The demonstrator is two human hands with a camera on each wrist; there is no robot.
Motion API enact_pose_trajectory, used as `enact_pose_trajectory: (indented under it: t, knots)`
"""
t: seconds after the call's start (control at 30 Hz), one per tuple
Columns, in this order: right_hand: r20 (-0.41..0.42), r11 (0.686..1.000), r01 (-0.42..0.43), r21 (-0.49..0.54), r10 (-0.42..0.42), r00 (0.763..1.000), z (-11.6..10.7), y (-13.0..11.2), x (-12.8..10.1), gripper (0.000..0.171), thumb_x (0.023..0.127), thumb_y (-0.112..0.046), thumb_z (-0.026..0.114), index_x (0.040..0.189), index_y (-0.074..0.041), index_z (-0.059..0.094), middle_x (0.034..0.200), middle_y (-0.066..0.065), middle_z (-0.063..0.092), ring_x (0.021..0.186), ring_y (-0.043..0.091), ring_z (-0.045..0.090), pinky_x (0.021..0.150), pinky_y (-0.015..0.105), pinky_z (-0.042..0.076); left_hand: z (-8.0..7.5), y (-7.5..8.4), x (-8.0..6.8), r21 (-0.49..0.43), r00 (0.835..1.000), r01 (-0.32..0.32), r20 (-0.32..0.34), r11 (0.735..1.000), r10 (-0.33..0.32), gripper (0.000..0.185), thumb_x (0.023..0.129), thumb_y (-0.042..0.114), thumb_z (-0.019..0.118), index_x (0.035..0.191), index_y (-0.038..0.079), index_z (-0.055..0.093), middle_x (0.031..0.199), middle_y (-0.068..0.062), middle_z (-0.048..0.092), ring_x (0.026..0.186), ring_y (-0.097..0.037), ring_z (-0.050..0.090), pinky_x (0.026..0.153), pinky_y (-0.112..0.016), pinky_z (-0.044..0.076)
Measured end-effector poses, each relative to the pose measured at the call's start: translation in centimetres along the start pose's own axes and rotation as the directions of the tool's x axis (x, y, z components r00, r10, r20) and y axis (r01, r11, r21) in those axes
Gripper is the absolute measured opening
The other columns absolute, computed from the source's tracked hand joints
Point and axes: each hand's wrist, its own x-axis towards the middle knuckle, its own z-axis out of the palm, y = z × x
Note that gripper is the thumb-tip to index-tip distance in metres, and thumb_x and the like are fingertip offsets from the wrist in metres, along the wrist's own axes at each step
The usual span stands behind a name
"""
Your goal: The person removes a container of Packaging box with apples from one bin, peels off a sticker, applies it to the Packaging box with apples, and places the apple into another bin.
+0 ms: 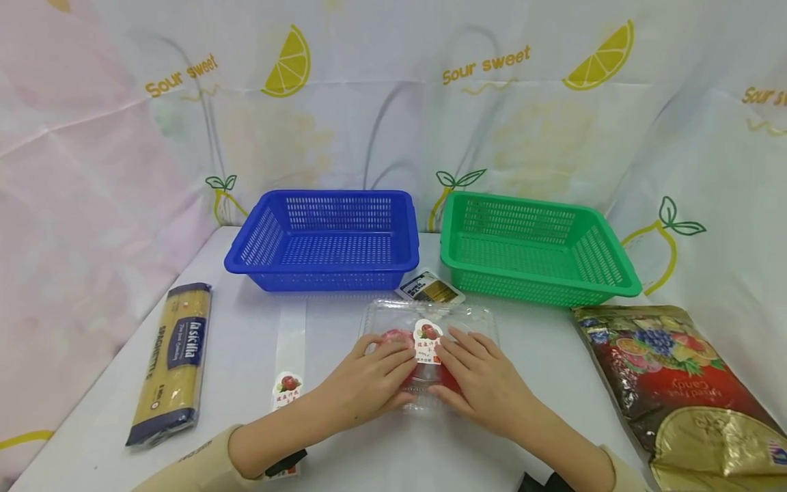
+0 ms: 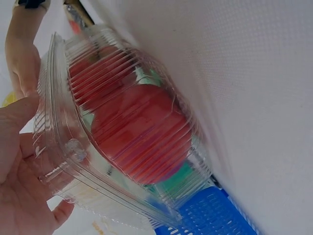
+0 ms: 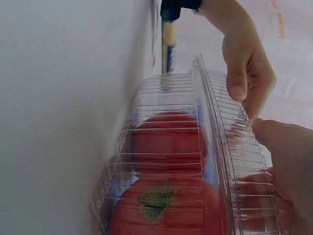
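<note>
A clear plastic clamshell box [image 1: 476, 318] sits on the table in front of me, its lid down. Red tomatoes [image 2: 142, 132] show through the ribbed walls, and one [image 3: 156, 203] has a green stem end facing the right wrist camera. On top of the lid is a white sticker [image 1: 426, 344] with a red fruit picture and red writing. My left hand [image 1: 375, 376] rests on the lid, fingertips at the sticker's left edge. From the other side my right hand [image 1: 486, 379] presses the lid, its fingers at the sticker's right edge. Both hands have extended fingers.
A strip of similar stickers [image 1: 289, 342] runs under my left forearm. Spaghetti [image 1: 169, 369] lies at the left, a candy bag [image 1: 676, 383] at the right. Blue [image 1: 332, 281] and green [image 1: 535, 287] baskets stand behind, with a small printed card [image 1: 433, 288] in front of them.
</note>
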Motion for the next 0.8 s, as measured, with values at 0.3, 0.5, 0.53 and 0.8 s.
enact_pose_trajectory:
  t: [0.3,0.5,0.53,0.8]
  knots:
    - [-0.091,1.0,-0.001,0.024,0.003,0.996,0.1,0.3,0.0,0.056,0.093,-0.053,0.035,0.103,-0.006,0.065,0.107,0.007,0.065,0.115,0.027,0.051,0.097,0.044,0.035,-0.4,0.0,0.1,-0.031,0.997,0.074,0.03,0.997,-0.073,0.047,0.081,0.049,0.062,0.108,0.011,0.065,0.111,-0.001,0.064,0.106,-0.017,0.055,0.088,-0.037,0.039]
    - [-0.206,0.998,0.009,0.055,0.002,0.978,0.1,0.5,-0.2,0.049,0.096,-0.044,0.038,0.099,-0.004,0.066,0.104,0.009,0.066,0.11,0.028,0.055,0.092,0.045,0.038,-0.7,-0.3,-0.2,-0.09,0.988,0.156,0.03,0.984,-0.154,0.044,0.081,0.047,0.062,0.108,0.012,0.065,0.111,-0.003,0.062,0.103,-0.019,0.056,0.086,-0.037,0.041]
    - [-0.213,0.998,0.001,0.065,0.013,0.977,0.1,0.6,-0.3,0.048,0.095,-0.042,0.039,0.101,-0.003,0.066,0.107,0.01,0.064,0.111,0.028,0.054,0.091,0.045,0.039,-0.7,-0.4,-0.3,-0.106,0.984,0.177,0.03,0.978,-0.175,0.044,0.082,0.046,0.062,0.109,0.012,0.065,0.112,-0.004,0.061,0.104,-0.02,0.055,0.085,-0.037,0.042]
    - [-0.101,0.932,-0.193,0.307,0.233,0.967,-0.5,1.8,-0.7,0.051,0.082,-0.02,0.065,0.126,0.0,0.05,0.132,0.014,0.047,0.123,0.03,0.041,0.094,0.054,0.036,-0.3,-1.3,-1.2,-0.129,0.909,0.417,0.083,0.9,-0.409,0.055,0.086,0.045,0.055,0.127,0.008,0.051,0.127,-0.015,0.049,0.113,-0.03,0.047,0.081,-0.044,0.047]
